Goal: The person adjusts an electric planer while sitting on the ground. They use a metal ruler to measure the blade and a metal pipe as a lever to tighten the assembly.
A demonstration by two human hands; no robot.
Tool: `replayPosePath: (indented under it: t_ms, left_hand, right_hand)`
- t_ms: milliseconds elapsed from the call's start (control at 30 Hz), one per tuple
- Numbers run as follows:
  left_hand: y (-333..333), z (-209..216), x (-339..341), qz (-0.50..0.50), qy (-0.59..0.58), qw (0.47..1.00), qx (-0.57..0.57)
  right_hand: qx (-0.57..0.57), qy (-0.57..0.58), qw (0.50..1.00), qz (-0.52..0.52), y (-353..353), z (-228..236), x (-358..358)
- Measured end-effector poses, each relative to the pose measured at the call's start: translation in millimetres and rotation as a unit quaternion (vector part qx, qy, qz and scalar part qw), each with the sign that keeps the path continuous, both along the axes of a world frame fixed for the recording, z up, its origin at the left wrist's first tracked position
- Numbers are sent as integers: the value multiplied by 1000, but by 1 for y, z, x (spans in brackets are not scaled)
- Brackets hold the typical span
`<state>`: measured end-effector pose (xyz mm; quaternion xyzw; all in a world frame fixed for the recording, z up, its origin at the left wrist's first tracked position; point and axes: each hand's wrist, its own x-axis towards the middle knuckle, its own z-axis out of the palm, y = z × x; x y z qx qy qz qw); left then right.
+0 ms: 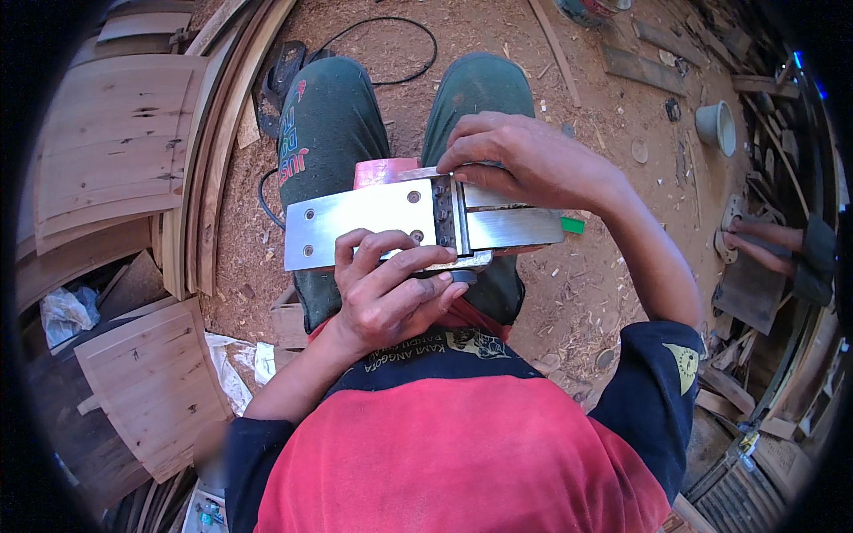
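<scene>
An electric hand planer (355,233) lies sole-up across my thighs, its flat metal plates facing me and a red patch of its body showing at the far side. Between the plates is the slot with the cutter drum (443,213). My left hand (382,289) rests over the near edge, thumb and index finger closed at the slot's near end, other fingers bent on the plate. At the far end of that slot my right hand (529,160) is closed, fingertips and thumb gripping the planer's edge. Whether a small part sits under either set of fingertips is hidden.
Wood shavings cover the ground. Panelled wooden boards (120,147) and long planks stand at left. A black cable (431,58) loops beyond my knees. A pale bucket (715,129) and another person's legs (769,244) are at right. Something green (573,226) shows beside the planer.
</scene>
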<state>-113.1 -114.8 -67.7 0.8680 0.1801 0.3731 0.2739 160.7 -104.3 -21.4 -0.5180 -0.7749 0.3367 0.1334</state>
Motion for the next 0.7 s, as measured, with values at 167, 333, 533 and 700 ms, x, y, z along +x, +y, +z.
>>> replayPosePath:
  t_ms: [167,333,533,700]
  left_hand:
    - [-1,4,0,-6,11,1000,0]
    - [-2,7,0,-17,32,999,9]
    - [-1,6,-1,-23,42,999,3]
    - [-1,3,-3,-30,55,998,12]
  right_hand:
    - [4,-3,1000,25,3,10,-10]
    - [2,-35,998,59,5,13,-14]
    - [13,-74,994,80,8,16,-17]
    - [0,-107,991,80,7,20,-17]
